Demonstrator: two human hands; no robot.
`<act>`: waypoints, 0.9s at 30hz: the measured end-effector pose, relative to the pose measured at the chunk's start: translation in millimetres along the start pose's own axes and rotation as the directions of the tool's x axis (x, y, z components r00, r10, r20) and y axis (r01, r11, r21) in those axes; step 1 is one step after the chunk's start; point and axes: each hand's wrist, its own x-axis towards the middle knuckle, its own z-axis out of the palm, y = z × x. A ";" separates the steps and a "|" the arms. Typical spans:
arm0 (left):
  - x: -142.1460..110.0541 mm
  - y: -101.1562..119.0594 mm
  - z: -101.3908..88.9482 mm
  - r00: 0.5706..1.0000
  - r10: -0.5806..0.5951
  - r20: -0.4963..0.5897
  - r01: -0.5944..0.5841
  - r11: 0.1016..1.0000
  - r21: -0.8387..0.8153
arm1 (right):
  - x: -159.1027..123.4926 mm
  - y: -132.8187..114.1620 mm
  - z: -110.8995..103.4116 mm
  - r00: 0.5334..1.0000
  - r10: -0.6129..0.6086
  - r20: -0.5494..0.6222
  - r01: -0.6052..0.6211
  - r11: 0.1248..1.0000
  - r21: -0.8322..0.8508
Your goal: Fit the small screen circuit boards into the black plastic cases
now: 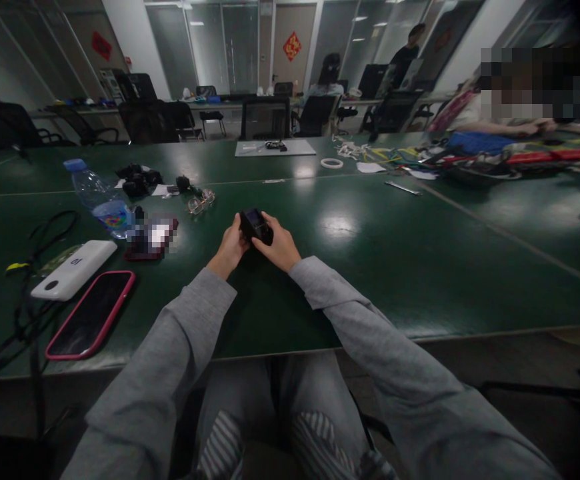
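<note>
A small black device with a little screen (255, 225) is held just above the dark green table (380, 267), straight in front of me. My left hand (231, 248) grips its left side with curled fingers. My right hand (279, 245) wraps round its right side, thumb on top. Both grey sleeves reach in from the near edge.
On the left lie a pink-cased phone (91, 315), a white power bank (75, 269), black cables (45, 230), a water bottle (101, 199) and glasses (201, 202). A white mat (275, 148) and tape roll (331, 163) lie further back. A person sits at the far right amid coloured clutter (475, 157).
</note>
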 end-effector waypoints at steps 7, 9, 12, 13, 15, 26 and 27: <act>1.1 0.8 -4.3 0.995 -0.059 0.084 0.061 0.998 -0.023 | -3.6 -4.2 2.7 0.994 -0.082 -0.065 0.080 0.996 -0.033; 0.9 0.0 -3.6 0.992 -0.079 0.095 0.083 0.996 -0.035 | -3.6 -3.6 4.8 0.992 -0.079 -0.097 0.077 0.997 -0.026; 0.2 -1.7 -2.2 0.987 -0.112 0.112 0.117 0.992 -0.041 | -3.3 -5.3 6.1 0.990 -0.087 -0.114 0.086 0.996 -0.021; -0.2 -2.0 -2.0 0.986 -0.122 0.113 0.127 0.991 -0.038 | -3.3 -7.0 6.0 0.989 -0.092 -0.112 0.090 0.996 -0.020; -1.3 -1.8 -2.3 0.986 -0.132 0.105 0.137 0.990 -0.033 | -3.6 -12.1 5.2 0.989 -0.104 -0.109 0.103 0.995 -0.009; -4.8 8.1 -3.2 0.989 -0.122 0.088 0.131 0.987 -0.095 | 7.4 -15.2 -28.8 0.944 -0.040 -0.328 0.062 0.996 0.057; -5.2 9.4 -3.0 0.989 -0.124 0.084 0.131 0.987 -0.093 | 9.3 -9.0 -30.4 0.936 -0.026 -0.352 0.044 0.998 0.044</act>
